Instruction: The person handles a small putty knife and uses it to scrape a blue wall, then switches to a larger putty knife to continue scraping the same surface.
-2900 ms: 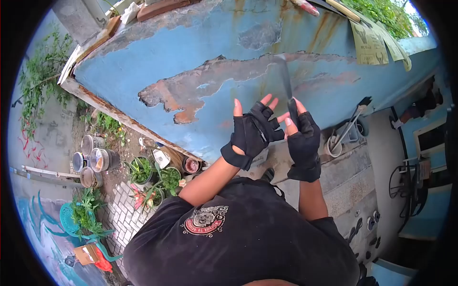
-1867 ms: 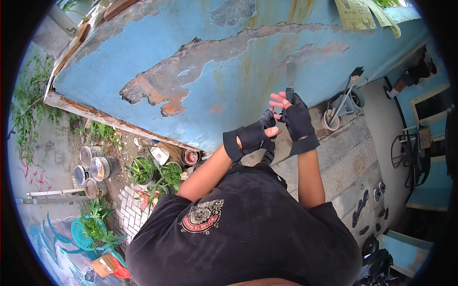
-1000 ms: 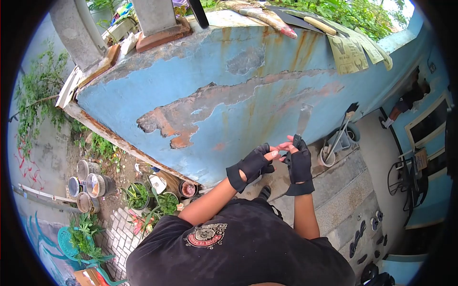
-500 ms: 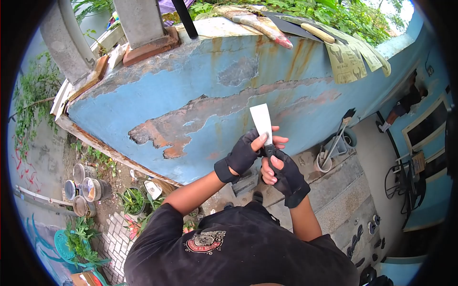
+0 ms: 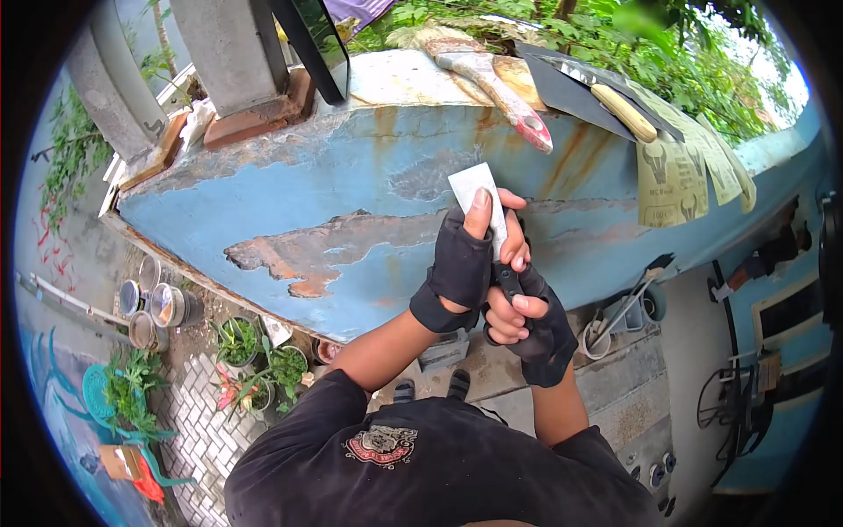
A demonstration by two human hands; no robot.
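A putty knife (image 5: pixel 493 220) is in both my hands, its pale blade tilted up toward the wall. My left hand (image 5: pixel 468 255), in a black fingerless glove, pinches the blade, thumb flat on its face and fingers behind. Around the black handle the gloved fingers of my right hand (image 5: pixel 532 321) are wrapped. Beyond the knife stands a blue wall (image 5: pixel 193 211), its paint peeled to bare grey and reddish patches. A paintbrush (image 5: pixel 492 79) with a paint-stained handle lies on the wall's top.
On the ledge, right of the brush, lie a wooden-handled tool (image 5: pixel 623 112), a dark sheet (image 5: pixel 562 83) and sandpaper (image 5: pixel 672 189) hanging over the edge. Concrete posts (image 5: pixel 228 53) rise at left. Below are buckets (image 5: pixel 167 306), potted plants (image 5: pixel 285 364) and a white pail (image 5: pixel 595 342). Another person (image 5: pixel 764 263) is far right.
My left hand has slid farther up the blade, its thumb now lying on the face. My view has tilted up, bringing more of the ledge into sight.
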